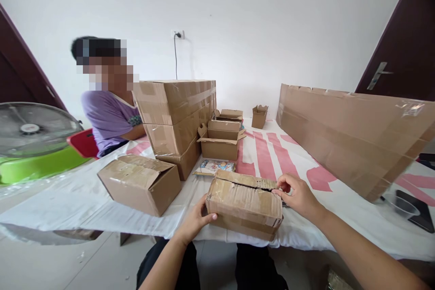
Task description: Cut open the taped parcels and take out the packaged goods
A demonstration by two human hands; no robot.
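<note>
A taped cardboard box (244, 210) lies at the table's front edge, a dark gap running along the seam in its top. My left hand (195, 219) grips the left end of this box, thumb on the near side and the other fingers partly hidden behind it. At the right end of the seam, my right hand (294, 192) is closed in a pinch on the edge of the top flap. Just behind the box is a colourful printed packet (215, 167). To the left sits another taped cardboard box (141, 183).
Stacked large cartons (180, 118) stand at centre left, beside open small boxes (220, 147). A small box (259, 117) is farther back. On the right are a long carton (346, 136) and a clear plastic bowl (403, 204). A co-worker (108, 118) sits behind the cartons.
</note>
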